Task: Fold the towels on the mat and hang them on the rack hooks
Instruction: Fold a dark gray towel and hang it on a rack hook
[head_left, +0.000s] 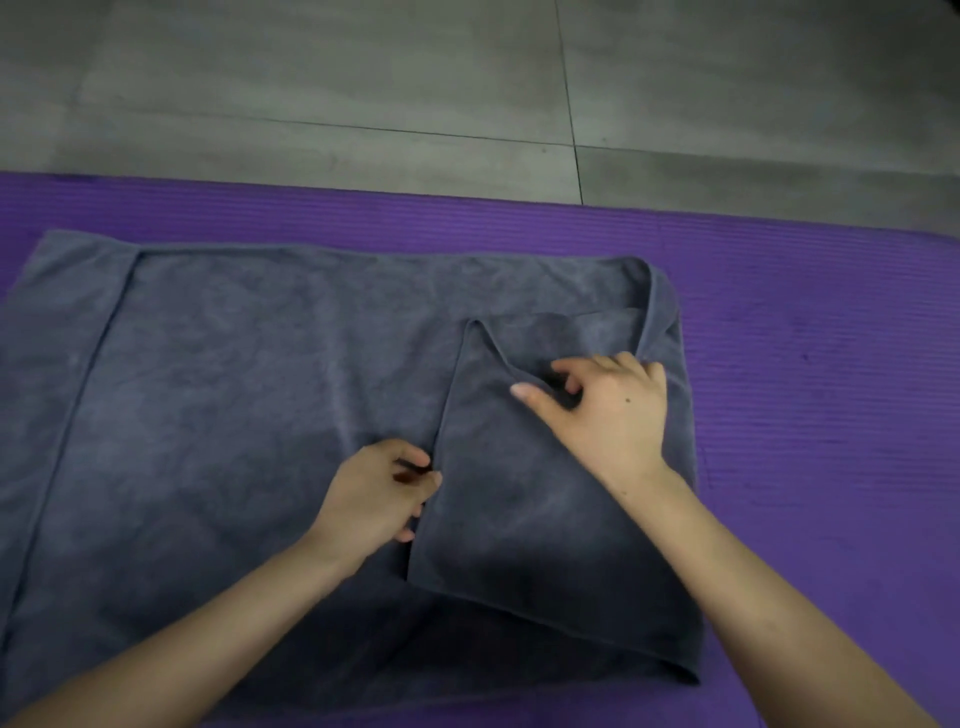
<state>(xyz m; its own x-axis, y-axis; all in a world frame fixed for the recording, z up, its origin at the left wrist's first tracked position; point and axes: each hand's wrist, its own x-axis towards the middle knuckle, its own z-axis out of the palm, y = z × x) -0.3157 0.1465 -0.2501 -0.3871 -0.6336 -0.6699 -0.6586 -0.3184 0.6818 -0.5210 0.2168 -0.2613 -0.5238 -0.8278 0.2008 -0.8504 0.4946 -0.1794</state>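
Purple mat (779, 312) on grey floor tiles (363, 104) holds a grey towel (234, 389), spread flat, its right part folded over. The left hand (379, 493) pinches the flap's edge. The right hand (613, 410) has a curled grip on the flap's top.

Nope, nothing to read here: no tag, brand or number shows on the grey towel (234, 415), the purple mat (805, 364) or the floor tiles (311, 78) up at 12 o'clock.
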